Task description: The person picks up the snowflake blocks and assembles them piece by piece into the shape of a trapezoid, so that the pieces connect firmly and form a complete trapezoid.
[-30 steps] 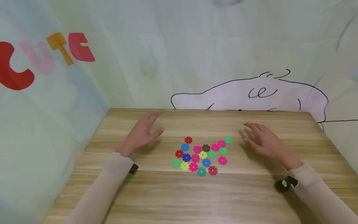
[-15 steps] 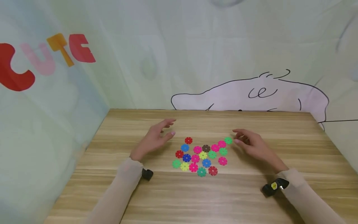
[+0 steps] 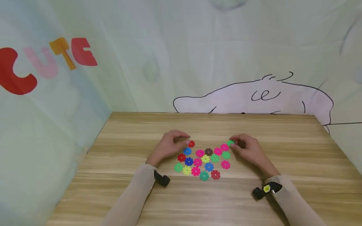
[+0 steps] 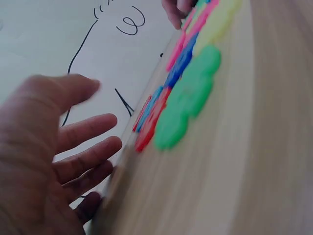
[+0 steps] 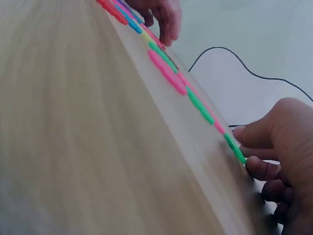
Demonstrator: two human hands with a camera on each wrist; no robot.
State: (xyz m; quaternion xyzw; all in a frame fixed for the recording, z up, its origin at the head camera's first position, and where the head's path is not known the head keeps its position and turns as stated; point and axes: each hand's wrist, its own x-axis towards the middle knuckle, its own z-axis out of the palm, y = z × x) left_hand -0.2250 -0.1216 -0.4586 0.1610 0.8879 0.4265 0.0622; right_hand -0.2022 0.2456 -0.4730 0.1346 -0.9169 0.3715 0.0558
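Observation:
Several notched plastic discs in many colours lie flat on the wooden table in a loose cluster. In the head view my left hand (image 3: pixel 169 146) hovers at the cluster's far left corner, with thumb and index fingertips right at a red disc (image 3: pixel 192 144). The left wrist view shows that hand's fingers (image 4: pixel 93 128) spread and relaxed, holding nothing. On the far right my right hand (image 3: pixel 250 151) has thumb and curled fingers at opposite edges of a green disc (image 3: pixel 230 142). Its fingertips (image 5: pixel 259 169) pinch that disc in the right wrist view, where it still lies on the tabletop.
Pink (image 3: pixel 225 164), brown (image 3: pixel 208 152), blue (image 3: pixel 209 167) and yellow (image 3: pixel 187 170) discs lie closely between the hands. Printed cloth (image 3: pixel 135 62) hangs behind and left of the table (image 3: pixel 198 204). A black wrist camera (image 3: pixel 162 180) sits on the left wrist, another (image 3: pixel 259 192) on the right.
Both hands have moved inward and lower from either side. My left hand has come to the red disc, and my right fingers have closed on the green disc. The discs have stayed in place.

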